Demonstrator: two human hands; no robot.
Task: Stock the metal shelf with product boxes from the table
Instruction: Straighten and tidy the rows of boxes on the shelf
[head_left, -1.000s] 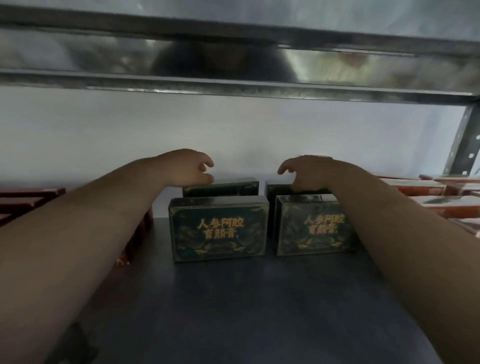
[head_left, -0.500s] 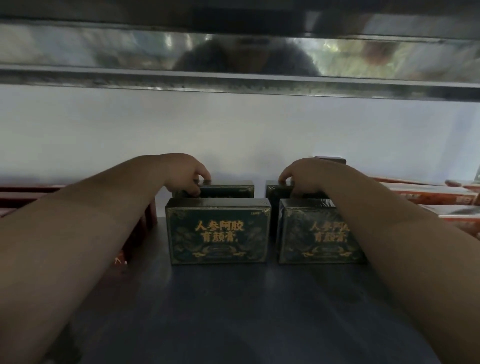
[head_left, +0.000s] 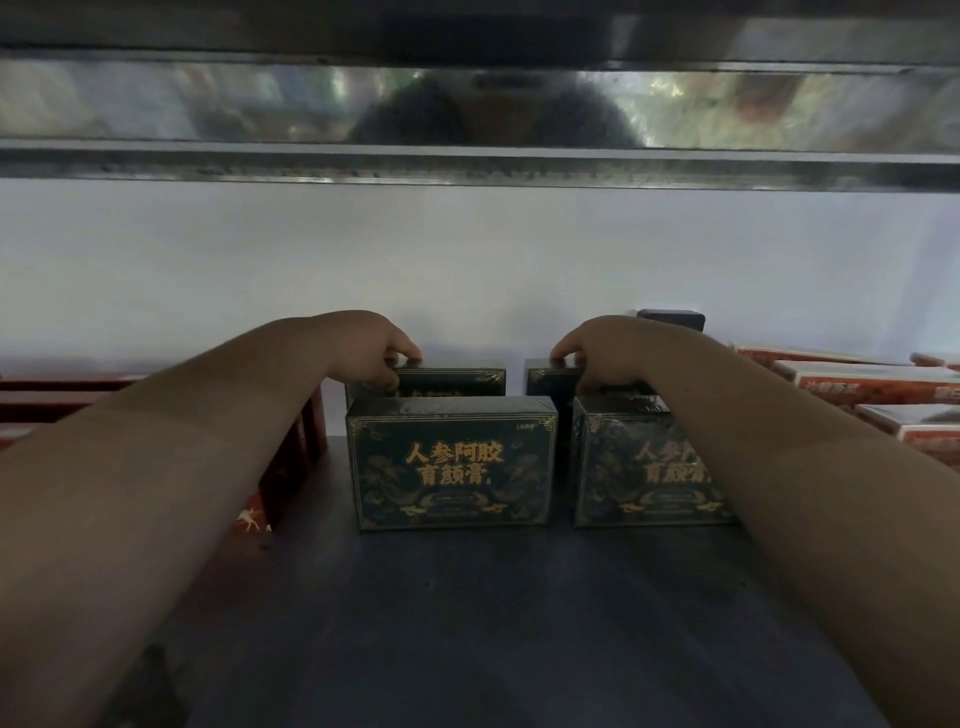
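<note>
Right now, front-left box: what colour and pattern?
Front-left box: dark green-black, gold border and ornament, orange-gold characters. Clearest in the head view.

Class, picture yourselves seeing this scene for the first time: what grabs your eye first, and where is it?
Two bare arms reach into the shelf, the left hand gripping the left rear box, the right hand the right rear box. Before them, mid-shelf, stand the left front box and right front box, dark green with gold lettering. Red boxes line both sides.
</note>
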